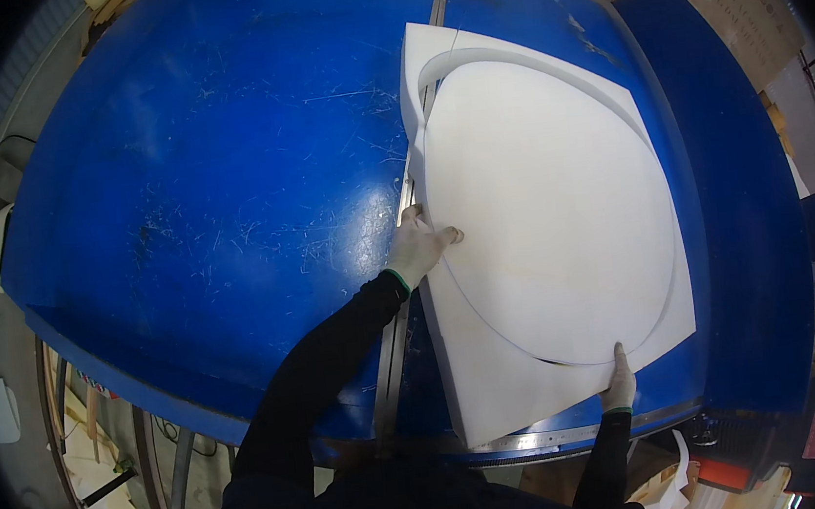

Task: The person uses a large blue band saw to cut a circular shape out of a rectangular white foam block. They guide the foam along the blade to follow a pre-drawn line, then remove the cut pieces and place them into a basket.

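Note:
A thick white foam block (499, 393) lies on the blue table, right of the middle. A curved cut runs through it and marks off a large round foam disc (554, 201), which still sits inside the surrounding foam. Along the upper left, the cut gapes and the thin outer strip bends away from the disc. My left hand (417, 250), in a pale glove, grips the block's left edge, its thumb over the top near the cut. At the near right edge my gloved right hand (618, 386) pinches the block, thumb on top; its other fingers are mostly hidden.
The blue table (213, 175) has a scratched surface. A metal-edged slot (395, 364) crosses it, passing under the foam's left side. A metal ruler strip (543, 440) lines the near edge. Foam scraps (106, 490) lie on the floor at left. A printed sign (732, 2) stands far right.

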